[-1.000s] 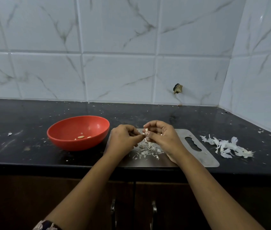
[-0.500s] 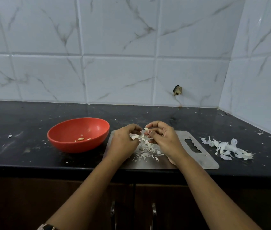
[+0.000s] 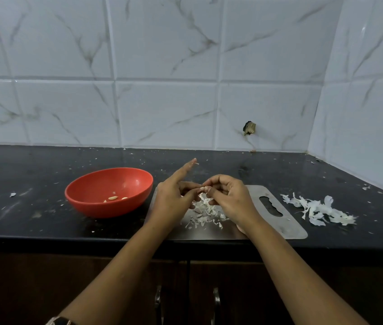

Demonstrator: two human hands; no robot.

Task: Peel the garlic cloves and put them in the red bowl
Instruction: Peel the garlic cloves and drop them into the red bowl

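L hand (image 3: 172, 202), R hand (image 3: 231, 199) pinch garlic clove (image 3: 203, 189) — red bowl (image 3: 96, 208) beside

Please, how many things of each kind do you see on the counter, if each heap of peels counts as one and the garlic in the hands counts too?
Bowl: 1
Board: 1
Peel heaps: 2
Cloves in bowl: 3
Clove between left hand and right hand: 1
Total: 8

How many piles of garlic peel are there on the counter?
2. One pile of peel lies on the steel board, partly under the right hand. The other pile lies on the black counter, right of the board. Loose scraps are scattered too; more may be hidden.
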